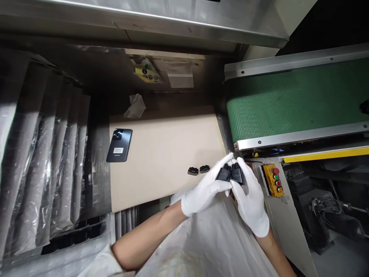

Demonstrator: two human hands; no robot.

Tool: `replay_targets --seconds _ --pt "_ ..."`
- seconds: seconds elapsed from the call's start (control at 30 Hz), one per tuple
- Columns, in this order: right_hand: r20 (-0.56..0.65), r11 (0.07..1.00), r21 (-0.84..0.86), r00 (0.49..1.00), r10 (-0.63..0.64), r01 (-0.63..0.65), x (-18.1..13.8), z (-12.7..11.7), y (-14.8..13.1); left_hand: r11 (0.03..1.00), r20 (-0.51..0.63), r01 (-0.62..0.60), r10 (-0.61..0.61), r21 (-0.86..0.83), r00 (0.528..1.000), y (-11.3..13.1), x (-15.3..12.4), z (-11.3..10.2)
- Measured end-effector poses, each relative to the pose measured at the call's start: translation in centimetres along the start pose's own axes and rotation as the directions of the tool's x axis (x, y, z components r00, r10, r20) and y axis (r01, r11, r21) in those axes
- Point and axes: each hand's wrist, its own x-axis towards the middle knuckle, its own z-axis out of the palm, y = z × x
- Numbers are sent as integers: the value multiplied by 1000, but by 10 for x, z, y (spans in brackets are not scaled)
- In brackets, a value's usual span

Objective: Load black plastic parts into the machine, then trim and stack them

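Stretching across the far side, well beyond the gloved fingers [220, 163], is a steel panel [161, 19]. Ahead of them and to their right runs a conveyor with a textured green belt [294, 104] between pale metal side rails. Well apart to their left stands a row of pale, clear-film-wrapped stacks [60, 154]; what the film encloses I cannot tell. A beige board [158, 154] lies flat, mostly to the fingers' left, and a pale apron [213, 246] spreads below them, on the wearer's side. The left hand [206, 188], in a white glove, has its fingers closed on one ribbed black plastic housing [223, 174]; the right hand [253, 202], gloved alike, grips a second black housing [237, 174], and the two housings sit side by side between the hands, near the board's right edge. Right of the right-hand fingers is a yellow push-button box [273, 180] with red, green and orange buttons. Far left of the left-hand fingers, a dark smartphone [118, 148] lies on the board, camera side up. Beyond them and leftward are a yellow printed packet [148, 73] and, nearer, a crumpled white tissue [136, 106] at the board's far edge. Smallest, just left of the left-hand fingers, two black molded pieces [193, 170] rest on the board, near each other.
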Motion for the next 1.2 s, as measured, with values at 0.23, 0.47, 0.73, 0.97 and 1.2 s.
replay_targets --seconds 0.23,0.47,0.73,0.97,1.2 --pt "-148 980 196 986 74 -44 1 -2 -8 872 20 -271 289 408 957 3 -12 -17" --pt "-244 959 281 963 115 -44 2 -2 -19 799 -27 -357 422 484 906 0 -15 -12" --pt "-235 949 311 963 134 -56 -2 -5 -19 823 -75 -328 406 464 911 -4 -16 -10" --pt "-240 943 329 961 136 -51 -3 -5 -21 798 -39 -390 457 459 889 -1 -15 -6" --pt "-250 941 337 960 130 -40 -3 -3 -20 855 -125 -347 421 387 898 -6 -12 -13"
